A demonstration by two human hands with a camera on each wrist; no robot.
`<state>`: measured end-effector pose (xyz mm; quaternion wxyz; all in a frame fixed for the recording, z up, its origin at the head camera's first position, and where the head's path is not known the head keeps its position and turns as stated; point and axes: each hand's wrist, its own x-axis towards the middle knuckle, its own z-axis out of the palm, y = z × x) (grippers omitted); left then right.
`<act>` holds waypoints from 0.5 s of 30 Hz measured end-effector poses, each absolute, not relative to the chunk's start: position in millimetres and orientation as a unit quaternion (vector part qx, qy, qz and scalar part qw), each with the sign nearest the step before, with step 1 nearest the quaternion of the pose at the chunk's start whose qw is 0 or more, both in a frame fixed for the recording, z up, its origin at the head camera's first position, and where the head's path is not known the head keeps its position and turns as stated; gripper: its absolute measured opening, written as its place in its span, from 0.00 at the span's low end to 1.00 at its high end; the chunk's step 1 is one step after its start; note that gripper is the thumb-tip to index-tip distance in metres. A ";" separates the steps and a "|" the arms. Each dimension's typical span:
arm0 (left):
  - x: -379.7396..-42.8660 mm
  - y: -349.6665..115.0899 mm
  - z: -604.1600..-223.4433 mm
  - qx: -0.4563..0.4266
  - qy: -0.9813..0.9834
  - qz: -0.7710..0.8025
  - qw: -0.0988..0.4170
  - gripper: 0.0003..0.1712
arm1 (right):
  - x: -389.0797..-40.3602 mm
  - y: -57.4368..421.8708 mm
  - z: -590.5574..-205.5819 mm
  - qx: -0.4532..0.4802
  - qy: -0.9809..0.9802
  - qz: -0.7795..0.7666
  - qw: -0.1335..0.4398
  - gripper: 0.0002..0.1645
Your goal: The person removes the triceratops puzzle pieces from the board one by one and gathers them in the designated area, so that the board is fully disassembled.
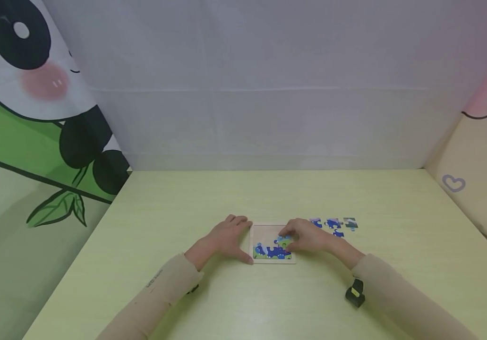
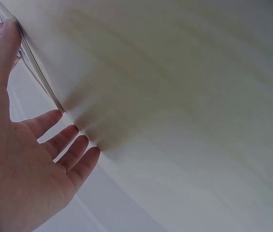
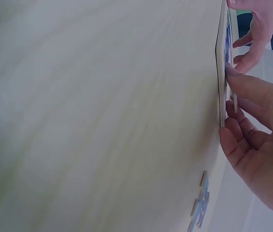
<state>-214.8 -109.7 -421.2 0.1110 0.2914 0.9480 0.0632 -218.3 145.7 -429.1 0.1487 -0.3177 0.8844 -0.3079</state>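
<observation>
A square jigsaw tray (image 1: 264, 231) with a pale wooden rim lies on the table, its lower part filled with blue and green puzzle pieces (image 1: 273, 252). My left hand (image 1: 229, 238) rests at the tray's left side, thumb by the near corner and fingers fairly straight. In the left wrist view the thumb (image 2: 8, 53) and forefinger touch the tray's edge. My right hand (image 1: 307, 236) reaches over the tray's right side. Its thumb and fingers pinch a green and light-blue puzzle piece (image 1: 284, 242) just above the filled row; the right hand (image 3: 262, 116) partly hides it.
Several loose puzzle pieces (image 1: 333, 223) lie on the table (image 1: 183, 203) to the right of the tray, partly behind the right hand. A pale cloth wall (image 1: 269, 118) stands at the table's back edge, with a printed cartoon panel (image 1: 35, 137) at left.
</observation>
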 end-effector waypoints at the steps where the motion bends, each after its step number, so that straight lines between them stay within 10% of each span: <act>1: -214.8 -109.7 -421.4 0.292 0.948 0.062 0.111 0.59 | -218.3 145.9 -429.5 -0.319 0.883 -0.311 0.148 0.21; 15: -213.8 -109.2 -419.0 0.290 0.948 0.063 0.111 0.59 | -215.0 165.5 -417.4 -0.313 0.884 -0.326 0.118 0.22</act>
